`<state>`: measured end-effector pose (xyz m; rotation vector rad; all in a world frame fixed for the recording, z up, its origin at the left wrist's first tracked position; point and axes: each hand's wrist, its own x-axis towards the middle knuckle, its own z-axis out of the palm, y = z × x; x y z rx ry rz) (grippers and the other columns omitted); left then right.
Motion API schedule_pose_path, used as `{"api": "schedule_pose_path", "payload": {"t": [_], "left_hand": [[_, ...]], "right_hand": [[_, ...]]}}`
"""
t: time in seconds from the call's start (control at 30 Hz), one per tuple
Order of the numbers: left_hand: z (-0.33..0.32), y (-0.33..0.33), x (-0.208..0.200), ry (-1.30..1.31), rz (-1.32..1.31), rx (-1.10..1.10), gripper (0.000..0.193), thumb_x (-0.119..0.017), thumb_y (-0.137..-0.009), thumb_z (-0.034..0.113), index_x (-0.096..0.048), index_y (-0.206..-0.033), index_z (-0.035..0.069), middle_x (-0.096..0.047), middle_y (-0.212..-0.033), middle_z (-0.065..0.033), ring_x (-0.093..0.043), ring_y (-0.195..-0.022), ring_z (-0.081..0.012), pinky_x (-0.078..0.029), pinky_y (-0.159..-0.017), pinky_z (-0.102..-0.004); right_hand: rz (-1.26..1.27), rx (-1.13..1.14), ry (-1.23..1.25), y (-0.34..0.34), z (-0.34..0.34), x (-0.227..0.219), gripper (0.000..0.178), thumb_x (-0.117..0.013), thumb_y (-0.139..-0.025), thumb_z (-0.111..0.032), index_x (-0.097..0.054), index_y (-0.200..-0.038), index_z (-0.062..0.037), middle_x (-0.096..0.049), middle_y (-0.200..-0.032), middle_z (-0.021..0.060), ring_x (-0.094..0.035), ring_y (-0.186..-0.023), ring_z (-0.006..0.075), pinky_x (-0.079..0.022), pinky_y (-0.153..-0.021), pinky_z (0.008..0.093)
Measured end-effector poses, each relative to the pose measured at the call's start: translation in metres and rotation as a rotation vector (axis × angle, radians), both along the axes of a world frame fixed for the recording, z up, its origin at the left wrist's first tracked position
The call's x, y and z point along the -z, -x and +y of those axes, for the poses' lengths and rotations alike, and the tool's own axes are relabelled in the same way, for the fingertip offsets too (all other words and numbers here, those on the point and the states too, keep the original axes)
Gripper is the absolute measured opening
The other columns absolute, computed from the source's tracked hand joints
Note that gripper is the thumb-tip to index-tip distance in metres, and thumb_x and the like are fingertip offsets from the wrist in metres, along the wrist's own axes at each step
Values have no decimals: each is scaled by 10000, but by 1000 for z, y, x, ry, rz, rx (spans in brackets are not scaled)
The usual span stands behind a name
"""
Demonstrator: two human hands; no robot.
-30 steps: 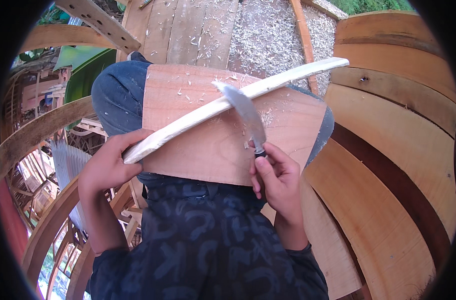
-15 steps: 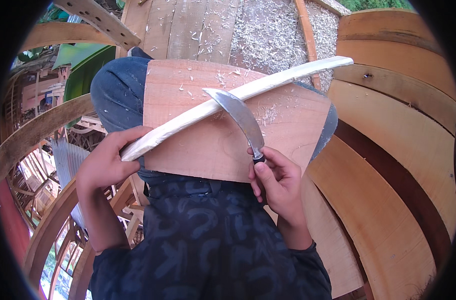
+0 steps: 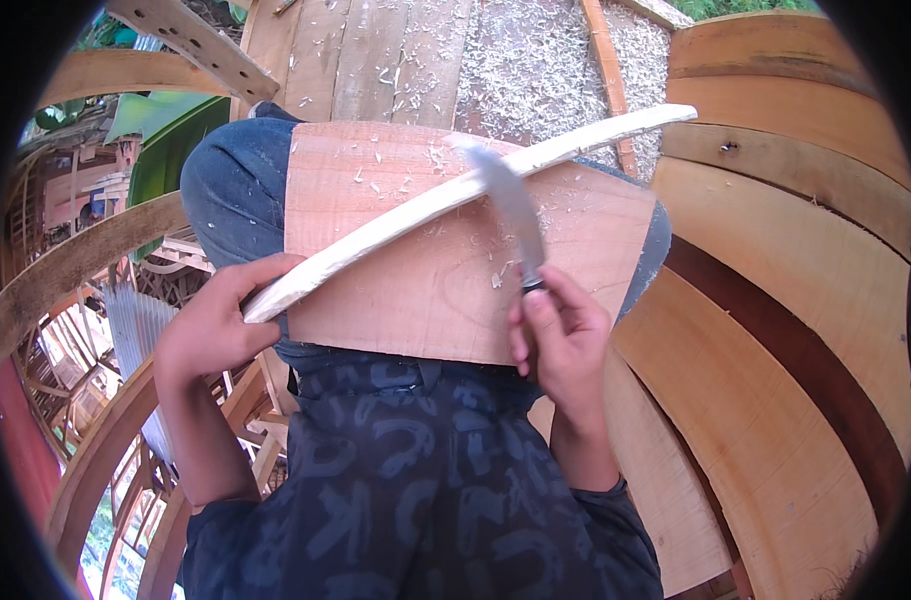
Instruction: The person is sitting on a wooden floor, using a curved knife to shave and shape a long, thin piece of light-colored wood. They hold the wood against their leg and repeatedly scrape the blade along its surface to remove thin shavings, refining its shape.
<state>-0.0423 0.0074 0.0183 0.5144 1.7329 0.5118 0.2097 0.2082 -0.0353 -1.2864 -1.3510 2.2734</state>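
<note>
Across my lap lies a flat wooden board [image 3: 406, 290] with a few shavings on it. A long, pale, whittled stick [image 3: 396, 228] runs slantwise over the board, its far end reaching past the upper right edge. My left hand [image 3: 221, 312] grips the near end of the stick between thumb and fingers. In my right hand [image 3: 566, 335] is a curved knife [image 3: 519, 218], held by its dark handle. Its blade, a little blurred, crosses the stick near the middle; whether it touches the wood I cannot tell.
Wood shavings [image 3: 526, 70] cover the floor ahead, beside wooden planks [image 3: 371, 60]. Curved wooden slats [image 3: 766, 260] rise on the right. At the left are a wooden rail [image 3: 86, 240], a large green leaf [image 3: 171, 140] and a corrugated sheet [image 3: 139, 335].
My right hand and the knife have moved up and to the right, farther along the stick. The stick's far end has shifted slightly left and up. My left hand keeps its place.
</note>
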Motion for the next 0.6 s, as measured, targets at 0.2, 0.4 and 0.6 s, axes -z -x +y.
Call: {"api": "schedule_pose_path", "payload": {"t": [0.2,0.4,0.6], "left_hand": [[-2,-2,2,-39,15,-8,602,-508,-603,-9,-563,-1202,-25,-637,-1001,-138,-562,-921,-160,-439,-867,-272],[-1,2,4,-28,2,14,605,-508,-600,-10,-566,-1202,-24,-641,-1014,-130,-566,-913,-168,-441,-869,-273],[1,-3,2,-39,50,14,601,-518,-600,11,-566,-1199,-20,-640,-1011,-142,-573,-908,-180,-446,-868,-280]], "right_hand": [[54,-182,44,2,-15,-4,305,-567,-949,-71,-528,-1209,84,-604,-786,84,-509,-526,47,-388,-405,192],[2,-50,-23,-6,6,-10,301,-575,-941,-59,-527,-1202,83,-623,-825,100,-514,-523,60,-396,-406,203],[-29,46,60,-2,2,-9,323,-594,-928,-56,-518,-1204,93,-621,-826,99,-514,-516,61,-394,-401,203]]}}
